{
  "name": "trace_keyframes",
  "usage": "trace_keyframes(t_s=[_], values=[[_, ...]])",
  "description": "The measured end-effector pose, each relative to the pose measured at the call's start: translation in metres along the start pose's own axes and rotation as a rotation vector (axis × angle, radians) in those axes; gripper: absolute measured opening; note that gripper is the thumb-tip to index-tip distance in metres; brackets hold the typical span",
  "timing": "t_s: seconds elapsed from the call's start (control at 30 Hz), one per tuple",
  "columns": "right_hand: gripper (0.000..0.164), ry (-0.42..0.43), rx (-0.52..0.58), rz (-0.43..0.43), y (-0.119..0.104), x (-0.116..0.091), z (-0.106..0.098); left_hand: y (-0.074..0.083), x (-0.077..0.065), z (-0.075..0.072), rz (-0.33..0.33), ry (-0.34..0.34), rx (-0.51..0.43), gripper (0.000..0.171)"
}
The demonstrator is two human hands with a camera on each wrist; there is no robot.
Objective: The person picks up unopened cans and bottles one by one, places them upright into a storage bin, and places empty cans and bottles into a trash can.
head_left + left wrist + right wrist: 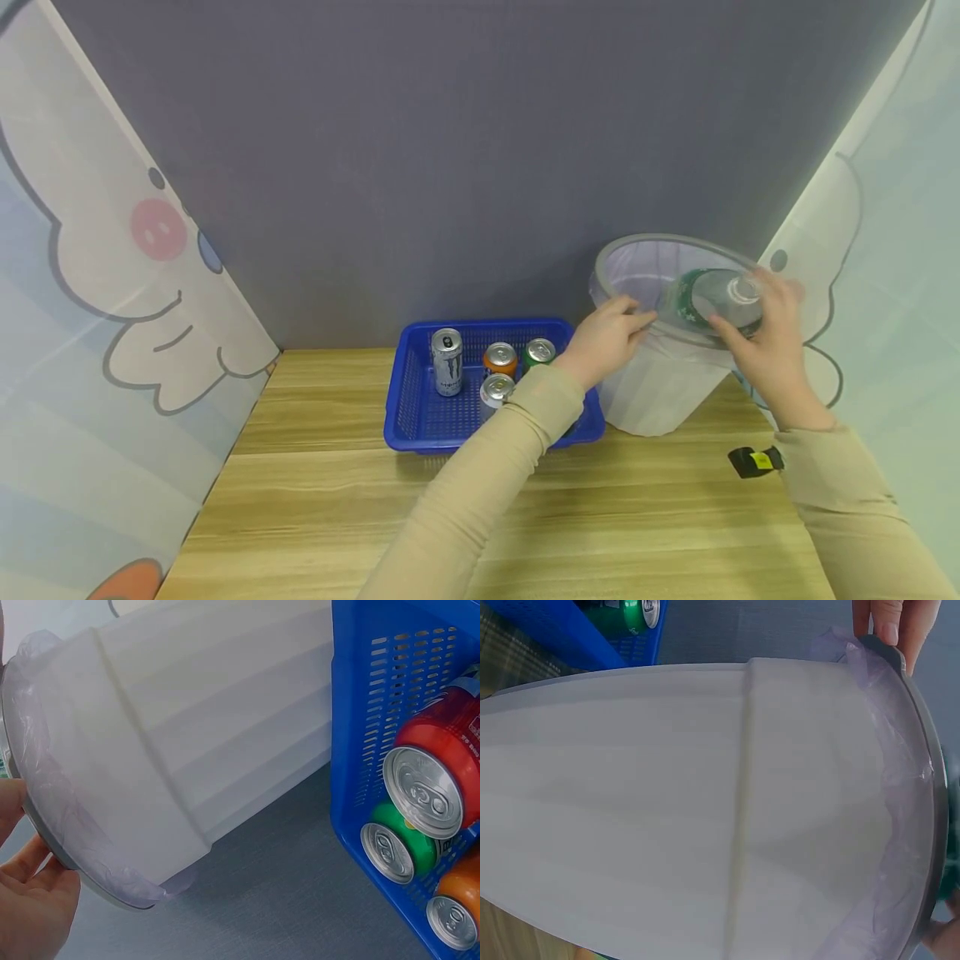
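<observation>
A white trash bin (pixel 648 387) with a grey rim and a thin lilac liner (pixel 637 258) stands at the right. My left hand (pixel 609 337) pinches the near left part of its rim. In the left wrist view, the fingers (pixel 56 881) of that hand bend over the rim. Over the bin's mouth, my right hand (pixel 776 350) holds a clear plastic bottle (pixel 723 296) with a green label, thumb on the near side. The bottle lies tilted, its neck towards the right hand and its lower end inside the bin's opening. In the right wrist view the bin hides most of the bottle.
Left of the bin, a blue plastic basket (pixel 480 325) holds several drink cans, among them a tall silver can (pixel 447 367), an orange can (pixel 500 357) and a red can (pixel 442 765). Everything stands on a wooden table (pixel 315 500). A grey panel (pixel 450 167) rises behind; printed walls flank both sides.
</observation>
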State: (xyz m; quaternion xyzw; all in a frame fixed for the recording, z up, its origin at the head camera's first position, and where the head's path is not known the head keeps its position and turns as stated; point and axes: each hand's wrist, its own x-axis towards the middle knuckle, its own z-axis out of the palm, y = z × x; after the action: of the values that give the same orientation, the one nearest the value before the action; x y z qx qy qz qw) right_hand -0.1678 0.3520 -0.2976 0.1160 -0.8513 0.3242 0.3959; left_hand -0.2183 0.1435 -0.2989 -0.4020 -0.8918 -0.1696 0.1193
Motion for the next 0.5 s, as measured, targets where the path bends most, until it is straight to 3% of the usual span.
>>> trace_keyframes(t_s=[0.3, 0.5], values=[[0.052, 0.033, -0.05, 0.022, 0.0026, -0.0058, 0.0036, -0.0003, -0.0007, -0.0002, -0.009, -0.009, -0.009, 0.038], [0.049, 0.035, -0.07, 0.163, -0.0003, -0.0056, 0.0021, -0.0011, -0.001, -0.0006, -0.019, -0.02, -0.008, 0.038]])
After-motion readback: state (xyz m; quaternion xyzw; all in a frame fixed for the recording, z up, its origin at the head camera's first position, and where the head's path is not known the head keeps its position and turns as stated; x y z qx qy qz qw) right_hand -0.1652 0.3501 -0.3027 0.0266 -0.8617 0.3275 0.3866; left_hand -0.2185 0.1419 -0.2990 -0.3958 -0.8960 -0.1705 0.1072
